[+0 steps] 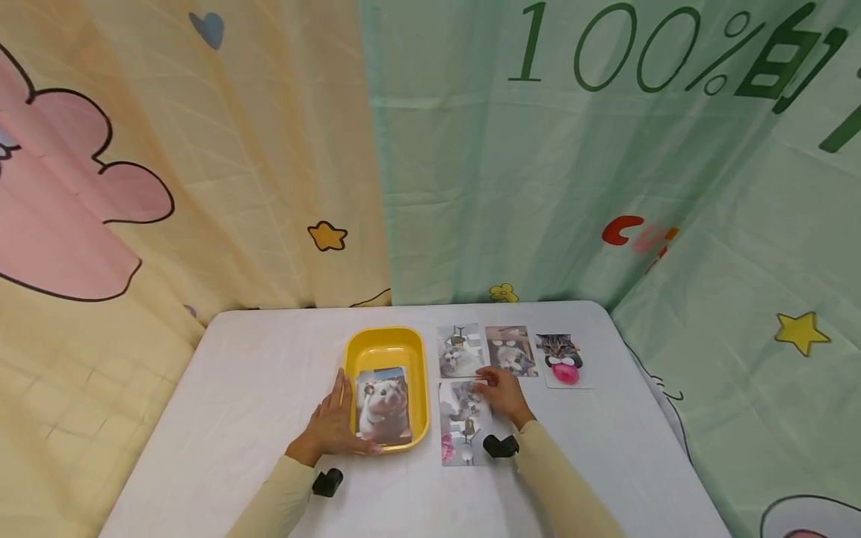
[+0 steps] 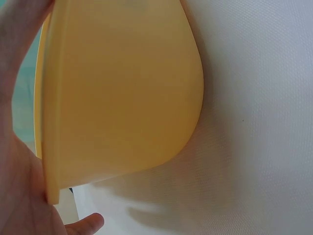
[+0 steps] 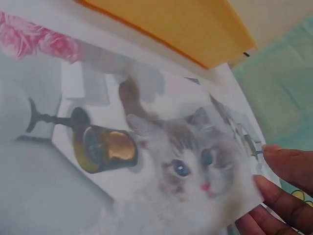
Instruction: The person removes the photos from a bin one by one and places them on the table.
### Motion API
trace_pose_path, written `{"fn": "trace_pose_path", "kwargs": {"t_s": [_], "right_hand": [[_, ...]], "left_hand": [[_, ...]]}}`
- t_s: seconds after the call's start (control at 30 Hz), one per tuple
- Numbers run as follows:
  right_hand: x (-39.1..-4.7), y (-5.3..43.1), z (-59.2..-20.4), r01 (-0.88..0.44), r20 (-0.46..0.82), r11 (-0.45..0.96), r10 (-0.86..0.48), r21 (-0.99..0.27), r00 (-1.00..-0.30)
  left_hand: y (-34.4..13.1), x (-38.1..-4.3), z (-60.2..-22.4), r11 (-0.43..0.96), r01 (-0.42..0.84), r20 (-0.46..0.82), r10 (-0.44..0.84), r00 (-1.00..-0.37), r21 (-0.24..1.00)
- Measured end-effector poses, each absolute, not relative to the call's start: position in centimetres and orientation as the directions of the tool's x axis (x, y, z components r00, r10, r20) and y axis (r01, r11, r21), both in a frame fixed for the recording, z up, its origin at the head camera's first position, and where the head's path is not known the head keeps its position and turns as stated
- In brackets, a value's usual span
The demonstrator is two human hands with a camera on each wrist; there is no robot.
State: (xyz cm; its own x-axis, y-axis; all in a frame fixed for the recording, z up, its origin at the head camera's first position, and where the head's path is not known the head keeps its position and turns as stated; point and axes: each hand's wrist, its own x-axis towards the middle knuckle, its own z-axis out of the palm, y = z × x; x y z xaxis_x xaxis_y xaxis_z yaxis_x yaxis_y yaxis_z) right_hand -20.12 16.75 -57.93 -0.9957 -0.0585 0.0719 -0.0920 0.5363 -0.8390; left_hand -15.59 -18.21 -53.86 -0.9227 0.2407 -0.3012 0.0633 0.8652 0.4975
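My left hand (image 1: pixel 334 420) rests along the left rim of a yellow plastic tray (image 1: pixel 420 340), its fingers stretched and the thumb reaching over the near edge. The left wrist view shows the tray's outer wall (image 2: pixel 127 93) close beside the palm. Inside the tray lies a photo card (image 1: pixel 383 407) of a pale furry animal, seemingly atop other cards. My right hand (image 1: pixel 506 396) pinches the far edge of a cat photo card (image 1: pixel 457 441) right of the tray. On that card (image 3: pixel 190 166) are a blue-eyed cat, a lamp-like object and pink roses.
Behind the held card, a row holds a grey-white cat card (image 1: pixel 460 351), a brownish animal card (image 1: pixel 507 344) and a tabby card with a pink patch (image 1: pixel 563 362). They lie on a white-covered table (image 1: pixel 269 373). Printed curtains (image 1: pixel 437 187) hang behind and beside it.
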Motion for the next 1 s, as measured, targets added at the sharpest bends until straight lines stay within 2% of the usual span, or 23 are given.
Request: {"fn": "trace_pose_path", "kwargs": {"t_s": [0.13,0.27,0.73,0.83,1.0], "right_hand": [[-19.9,16.4,-56.7,-0.063,0.070,0.497,-0.004,-0.866,-0.998],[-20.3,15.4,-55.3,-0.061,0.063,0.465,-0.012,-0.883,-0.998],[-22.9,7.5,-52.7,-0.169,0.093,0.264,-0.277,-0.950,-0.956],[-23.2,6.0,-52.7,-0.142,0.066,0.199,-0.345,-0.970,-0.936],[-23.0,3.6,-53.2,-0.066,0.020,0.109,-0.378,-0.992,-0.925]], "left_hand": [[-18.3,-15.6,-54.1,0.871,0.055,-0.314,0.234,-0.920,0.488],[-18.5,-15.7,-53.8,0.869,0.070,-0.298,0.243,-0.923,0.490],[-18.6,-15.3,-53.5,0.873,0.070,-0.293,0.236,-0.927,0.483],[-18.5,-15.4,-53.5,0.874,0.076,-0.293,0.241,-0.925,0.480],[-18.3,-15.6,-53.7,0.875,0.092,-0.287,0.253,-0.924,0.475]]}}
